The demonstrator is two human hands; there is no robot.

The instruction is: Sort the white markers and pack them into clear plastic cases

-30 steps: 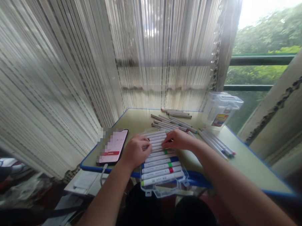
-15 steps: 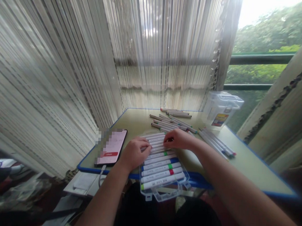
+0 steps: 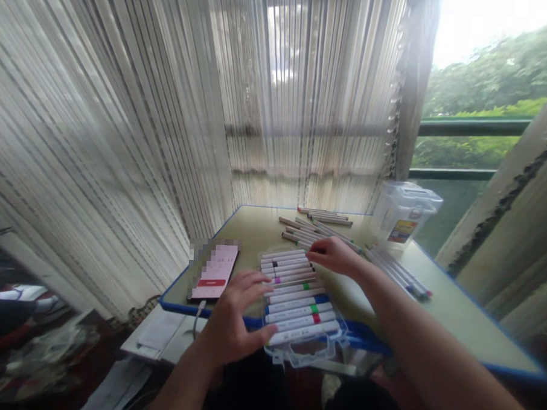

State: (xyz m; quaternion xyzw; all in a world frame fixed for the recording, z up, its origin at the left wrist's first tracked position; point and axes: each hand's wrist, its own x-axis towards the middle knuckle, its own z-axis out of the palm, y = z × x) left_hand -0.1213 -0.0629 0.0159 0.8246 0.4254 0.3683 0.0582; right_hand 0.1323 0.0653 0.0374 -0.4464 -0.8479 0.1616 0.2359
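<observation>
A clear plastic case (image 3: 343,335) lies at the table's near edge, its front part jutting past it. White markers (image 3: 292,299) lie side by side in it, some with green, blue, red, purple or black bands. My left hand (image 3: 235,315) is spread open at the case's left side, thumb at the nearest marker and fingertips over the middle ones. My right hand (image 3: 332,254) is at the far right corner of the row, its fingers pinched at the end of the farthest marker (image 3: 283,254).
Loose markers (image 3: 318,228) are scattered behind the case, with another bunch (image 3: 397,271) at the right. A clear lidded box (image 3: 402,213) stands at the table's back right. At the left lies a phone (image 3: 216,272) with a cable (image 3: 199,313). Curtains (image 3: 305,109) hang behind the table (image 3: 459,322).
My left hand has moved off the markers toward me and spread its fingers. The right hand has shifted to the far right end of the row. The whole view has shifted slightly.
</observation>
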